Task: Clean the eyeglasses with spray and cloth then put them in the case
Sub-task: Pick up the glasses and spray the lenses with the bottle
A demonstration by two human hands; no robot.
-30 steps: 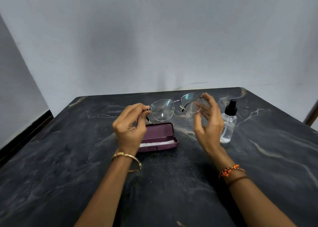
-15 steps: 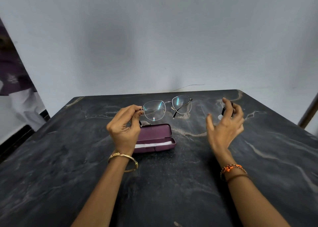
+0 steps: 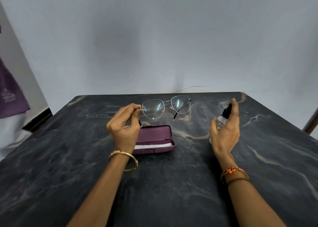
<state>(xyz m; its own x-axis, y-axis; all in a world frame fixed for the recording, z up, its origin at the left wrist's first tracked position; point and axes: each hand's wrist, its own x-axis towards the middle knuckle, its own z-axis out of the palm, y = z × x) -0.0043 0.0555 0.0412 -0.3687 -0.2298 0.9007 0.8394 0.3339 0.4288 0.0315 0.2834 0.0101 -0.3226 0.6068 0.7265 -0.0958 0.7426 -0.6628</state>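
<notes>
Thin metal-framed eyeglasses (image 3: 166, 107) hang in the air above the table, pinched at their left hinge by my left hand (image 3: 124, 127). Their arms are unfolded and the lenses face me. Below them lies a purple glasses case (image 3: 155, 134), lid open, with a white cloth (image 3: 154, 146) inside along its front. My right hand (image 3: 225, 130) is wrapped around a small clear spray bottle (image 3: 222, 119) with a black nozzle, lifted off the table to the right of the glasses. The index finger rests on top of the nozzle.
A dark marble table (image 3: 172, 183) carries everything. A grey wall (image 3: 154, 37) rises right behind its far edge. Purple fabric (image 3: 10, 96) and white cloth show at the far left, off the table. A wooden post (image 3: 311, 122) stands at the right edge.
My right hand left the glasses, moved right, closed on the spray bottle and lifted it. My left hand kept holding the glasses, shifting slightly left.
</notes>
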